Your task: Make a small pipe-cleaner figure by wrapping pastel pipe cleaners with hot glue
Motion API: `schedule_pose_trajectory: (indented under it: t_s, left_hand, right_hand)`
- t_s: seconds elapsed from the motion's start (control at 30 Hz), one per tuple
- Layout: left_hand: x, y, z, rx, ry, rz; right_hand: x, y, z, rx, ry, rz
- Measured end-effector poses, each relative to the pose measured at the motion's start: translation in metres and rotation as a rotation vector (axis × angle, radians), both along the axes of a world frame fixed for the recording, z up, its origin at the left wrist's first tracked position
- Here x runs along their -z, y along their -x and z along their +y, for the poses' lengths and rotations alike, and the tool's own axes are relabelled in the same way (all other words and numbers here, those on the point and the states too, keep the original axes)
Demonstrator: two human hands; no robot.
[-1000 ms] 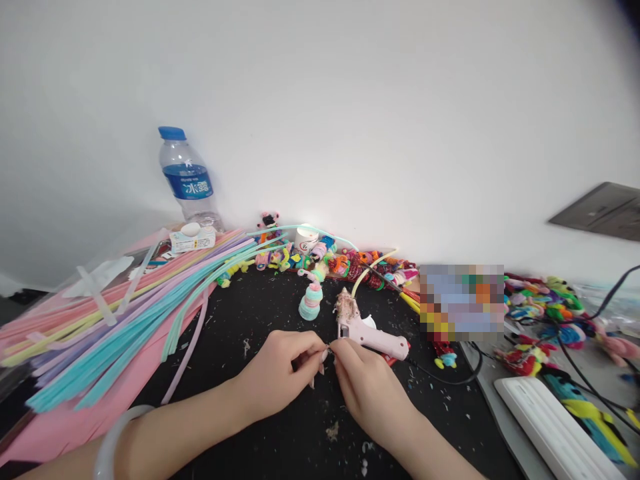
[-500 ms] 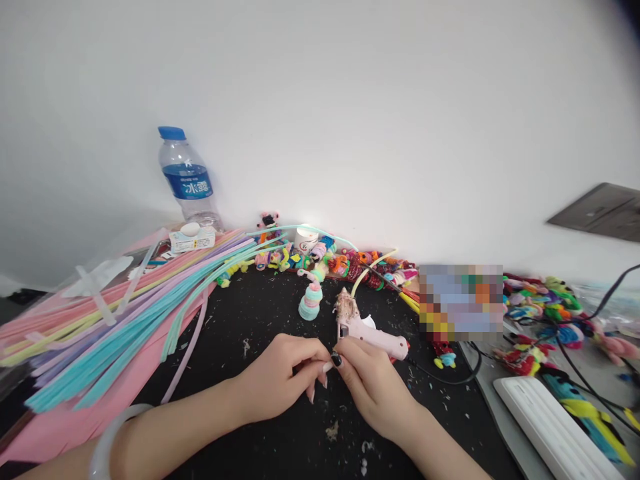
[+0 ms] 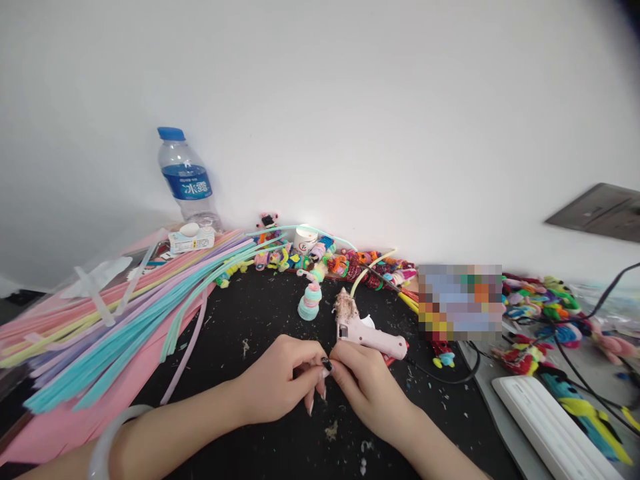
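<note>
My left hand and my right hand meet above the black tabletop, their fingertips pinched together. Whatever lies between the fingers is too small or too well hidden to name. Just beyond my right hand lies a pale pink glue gun, its crusted nozzle pointing away from me. A small stacked figure of mint and pink pipe cleaner stands upright behind the gap between my hands.
Bundled pastel pipe cleaners spread over the left side. A water bottle leans by the wall. Colourful pipe-cleaner pieces line the back. To the right are a white power strip and a black cable.
My right fingertips have shifted slightly left, and the dark-nailed thumb now presses against the left fingers. The glue gun and the figure stay in place.
</note>
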State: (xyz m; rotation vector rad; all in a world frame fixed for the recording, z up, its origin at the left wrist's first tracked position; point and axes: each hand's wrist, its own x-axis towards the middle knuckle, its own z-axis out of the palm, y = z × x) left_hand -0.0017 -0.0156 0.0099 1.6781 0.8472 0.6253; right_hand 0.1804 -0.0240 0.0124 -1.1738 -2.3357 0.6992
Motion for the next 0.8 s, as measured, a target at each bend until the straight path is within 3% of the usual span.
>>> schedule_pose_trajectory:
  t_s: [0.5, 0.8]
  left_hand:
    - [0.0, -0.0029, 0.0043, 0.012, 0.258, -0.09]
    - [0.0018, -0.0031, 0.0039, 0.005, 0.292, -0.092]
  right_hand:
    - [-0.0009, -0.0036, 0.0037, 0.067, -0.044, 0.061]
    - [0.0009, -0.0028, 0.0033, 0.06, -0.078, 0.031]
